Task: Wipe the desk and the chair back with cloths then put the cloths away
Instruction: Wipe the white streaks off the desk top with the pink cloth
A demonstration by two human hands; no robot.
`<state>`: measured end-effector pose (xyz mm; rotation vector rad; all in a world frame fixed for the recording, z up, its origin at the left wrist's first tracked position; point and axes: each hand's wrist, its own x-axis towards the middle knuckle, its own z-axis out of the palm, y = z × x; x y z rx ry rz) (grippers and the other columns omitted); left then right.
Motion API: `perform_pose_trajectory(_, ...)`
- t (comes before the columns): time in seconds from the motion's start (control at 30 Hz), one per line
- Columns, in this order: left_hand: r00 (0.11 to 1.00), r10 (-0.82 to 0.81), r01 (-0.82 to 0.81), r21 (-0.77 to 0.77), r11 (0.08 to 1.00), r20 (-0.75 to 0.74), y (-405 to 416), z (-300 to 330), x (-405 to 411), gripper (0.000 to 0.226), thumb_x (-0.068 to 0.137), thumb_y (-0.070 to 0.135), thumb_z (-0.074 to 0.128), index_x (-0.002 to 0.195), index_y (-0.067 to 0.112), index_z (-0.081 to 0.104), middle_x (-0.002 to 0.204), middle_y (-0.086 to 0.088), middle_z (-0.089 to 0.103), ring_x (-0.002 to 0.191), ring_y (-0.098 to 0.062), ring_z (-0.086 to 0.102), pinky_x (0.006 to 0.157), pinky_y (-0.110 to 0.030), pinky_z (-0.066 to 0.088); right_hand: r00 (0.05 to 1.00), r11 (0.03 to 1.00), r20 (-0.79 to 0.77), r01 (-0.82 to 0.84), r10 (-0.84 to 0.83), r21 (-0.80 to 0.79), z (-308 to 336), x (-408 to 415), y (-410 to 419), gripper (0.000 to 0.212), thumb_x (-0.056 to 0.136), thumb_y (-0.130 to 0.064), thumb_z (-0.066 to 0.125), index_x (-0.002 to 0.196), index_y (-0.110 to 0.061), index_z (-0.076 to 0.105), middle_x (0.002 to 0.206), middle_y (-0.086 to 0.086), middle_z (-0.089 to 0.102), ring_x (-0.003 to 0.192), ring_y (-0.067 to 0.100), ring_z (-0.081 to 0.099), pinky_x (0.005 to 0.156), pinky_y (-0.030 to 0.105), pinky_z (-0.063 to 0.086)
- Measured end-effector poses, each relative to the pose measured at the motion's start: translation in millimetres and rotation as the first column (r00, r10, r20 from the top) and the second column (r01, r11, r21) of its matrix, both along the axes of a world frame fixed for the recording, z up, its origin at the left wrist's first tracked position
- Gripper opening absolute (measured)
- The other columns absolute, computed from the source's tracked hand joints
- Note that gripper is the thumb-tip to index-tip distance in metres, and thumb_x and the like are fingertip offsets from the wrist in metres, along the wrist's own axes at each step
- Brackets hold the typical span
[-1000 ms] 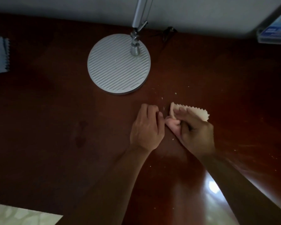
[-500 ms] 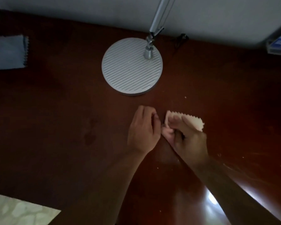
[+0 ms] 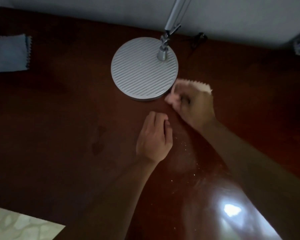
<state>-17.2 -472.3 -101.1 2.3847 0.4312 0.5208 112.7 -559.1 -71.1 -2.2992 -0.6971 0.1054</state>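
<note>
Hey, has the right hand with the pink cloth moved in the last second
Yes. The right hand, gripping the pink cloth, has gone away from the left hand and up beside the rim of the lamp base.

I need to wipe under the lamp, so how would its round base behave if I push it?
The lamp base looks like a thick metal disc, so probably heavy and stiff. Lying flat on the glossy desk, it would likely slide, not roll; the tall arm might sway.
</note>
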Motion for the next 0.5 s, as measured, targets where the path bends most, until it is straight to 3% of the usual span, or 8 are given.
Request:
perform_pose_trajectory(0.1, 0.999, 0.050, -0.050, -0.044, 0.998, -0.004, 0.6, 1.5, 0.0, 0.010, 0.093, 0.011, 0.049, 0.090, 0.006, 0.056, 0.090, -0.007, 0.053, 0.079, -0.020, 0.052, 0.073, -0.027, 0.042, 0.985, 0.983, 0.009, -0.173, 0.173, 0.057, -0.9, -62.0, -32.7, 0.015, 0.091, -0.018, 0.059, 0.094, -0.011, 0.072, 0.092, -0.011, 0.062, 0.076, 0.003, 0.059, 0.073, 0.008, 0.045)
perform_pose_trajectory(0.17, 0.998, 0.060, -0.060, -0.052, 0.997, -0.007, 0.6, 3.8, 0.7, 0.011, 0.093, 0.012, 0.048, 0.089, 0.006, 0.056, 0.089, -0.005, 0.053, 0.078, -0.017, 0.051, 0.071, -0.024, 0.041, 0.980, 0.978, 0.054, -0.196, 0.193, 0.070, -12.1, -86.3, -53.2, 0.031, 0.099, -0.029, 0.051, 0.093, -0.011, 0.075, 0.097, -0.003, 0.072, 0.089, 0.010, 0.068, 0.088, 0.021, 0.053)
perform_pose_trajectory(0.23, 0.999, 0.050, -0.051, -0.058, 0.997, -0.014, 0.6, 4.6, 1.6, 0.012, 0.092, 0.014, 0.047, 0.087, 0.007, 0.055, 0.087, -0.004, 0.052, 0.077, -0.016, 0.050, 0.070, -0.022, 0.039, 0.972, 0.974, 0.092, -0.221, 0.216, 0.046, -21.6, -89.7, -65.2, 0.039, 0.103, -0.032, 0.043, 0.097, -0.012, 0.076, 0.108, 0.000, 0.073, 0.108, 0.012, 0.066, 0.100, 0.031, 0.050)
perform_pose_trajectory(0.3, 0.999, 0.043, -0.043, -0.048, 0.998, -0.017, 1.5, 2.6, 0.9, 0.012, 0.092, 0.014, 0.048, 0.085, 0.007, 0.056, 0.086, -0.005, 0.052, 0.077, -0.018, 0.050, 0.071, -0.024, 0.039, 0.971, 0.974, 0.104, -0.221, 0.216, 0.039, -19.5, -80.3, -66.2, 0.035, 0.102, -0.028, 0.044, 0.101, -0.011, 0.075, 0.110, 0.002, 0.072, 0.109, 0.011, 0.065, 0.102, 0.030, 0.048)
perform_pose_trajectory(0.4, 1.000, 0.003, -0.003, 0.021, 1.000, -0.018, 2.7, -1.5, 0.3, 0.008, 0.087, 0.011, 0.055, 0.082, 0.006, 0.058, 0.084, -0.008, 0.054, 0.077, -0.023, 0.051, 0.071, -0.032, 0.042, 0.997, 0.997, 0.063, -0.044, 0.041, 0.061, -6.9, -43.6, -53.9, 0.036, 0.096, -0.030, 0.045, 0.100, -0.010, 0.074, 0.100, 0.004, 0.074, 0.094, 0.012, 0.068, 0.091, 0.007, 0.043)
perform_pose_trajectory(0.43, 1.000, -0.006, 0.007, 0.036, 0.999, -0.017, 2.5, -2.3, 0.6, 0.007, 0.085, 0.010, 0.057, 0.081, 0.006, 0.059, 0.083, -0.008, 0.054, 0.076, -0.024, 0.051, 0.070, -0.033, 0.043, 0.997, 0.998, 0.051, 0.053, -0.055, 0.037, -4.6, -26.8, -47.7, 0.034, 0.090, -0.029, 0.046, 0.103, -0.014, 0.074, 0.100, 0.003, 0.074, 0.092, 0.014, 0.068, 0.086, 0.007, 0.043)
perform_pose_trajectory(0.5, 1.000, -0.010, 0.010, 0.036, 0.999, -0.010, 1.9, -2.5, 0.3, 0.006, 0.084, 0.010, 0.059, 0.079, 0.006, 0.060, 0.081, -0.007, 0.055, 0.075, -0.023, 0.050, 0.068, -0.032, 0.043, 0.976, 0.975, 0.037, 0.217, -0.216, -0.043, -1.1, 1.2, -35.4, 0.038, 0.085, -0.029, 0.044, 0.107, -0.021, 0.073, 0.100, 0.000, 0.074, 0.093, 0.021, 0.070, 0.084, 0.021, 0.048)
